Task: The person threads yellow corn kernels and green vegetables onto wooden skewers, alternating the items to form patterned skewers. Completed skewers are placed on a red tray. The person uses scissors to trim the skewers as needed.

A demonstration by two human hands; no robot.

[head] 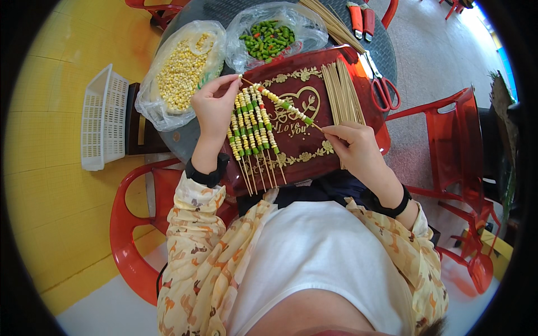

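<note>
Between the thumb and forefinger of my left hand (214,104) is a pale corn kernel (240,77), at the tip of a bamboo skewer (287,105). My right hand (354,142) pinches the same skewer by its bare lower end. Corn kernels and green chilli pieces are threaded along it, with an orange-red piece near the tip. Below the left hand, several filled skewers (251,122) lie side by side on a dark red tray (302,64) with gold patterns. A bundle of bare bamboo skewers (341,90) rests at the tray's right, partly behind my right hand.
Clear plastic bags hold corn kernels (180,75) and cut chillies (271,40) beyond the tray. Red-handled scissors (381,82), two utility knives (362,20) and more skewers (325,17) lie at the right. A white plastic basket (104,122) and red chairs (141,235) stand around the table (197,8).
</note>
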